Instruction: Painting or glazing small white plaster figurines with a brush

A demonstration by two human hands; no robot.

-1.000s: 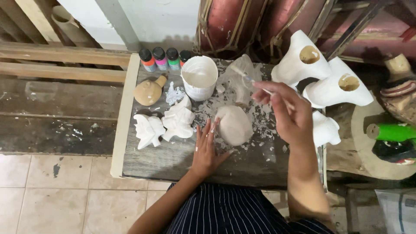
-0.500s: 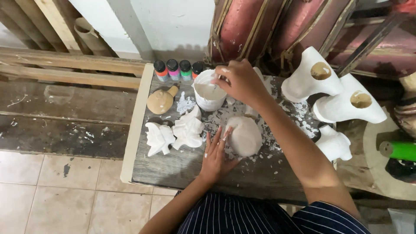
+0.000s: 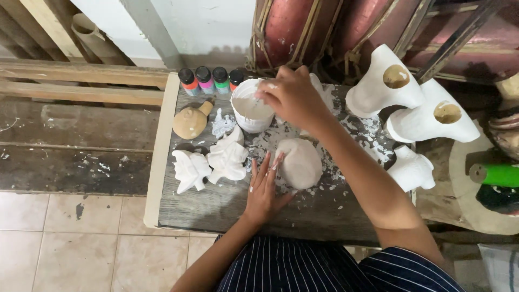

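The head view shows the right hand (image 3: pixel 292 96) closed on a thin tool, apparently a brush, whose tip is dipped into a white cup (image 3: pixel 251 105) of white liquid. The fingers are pinched tight round the handle, though most of the tool is hidden by the hand itself. The left hand (image 3: pixel 265 189) is laid flat and open on the wooden table (image 3: pixel 216 208), its fingertips resting against the near-left side of a rounded pale clay piece (image 3: pixel 300 162); nothing is grasped by it, the piece is only steadied.

That piece lies just below the right-hand grip and directly beside the left fingertips, on a patch of table spattered with white flecks. The cup is held by nothing, and it stands close to the table's far edge. If the tool is pressed sideways against the rim, the cup could be tipped and its contents spilled toward the four small paint bottles (image 3: pixel 211 80) just beyond it or over the two white leaf-shaped figures (image 3: pixel 211 162) to the left of the steadying hand.

A drip may also be shed when the loaded tip is carried from cup to piece, since the gap between them is crossed over bare table. Because the rounded piece is only touched, not gripped, it could be rolled or pushed away by a firm stroke. The right forearm lies close to the white vases (image 3: pixel 411 97) on the outer side, so they could be knocked by a wide elbow swing.
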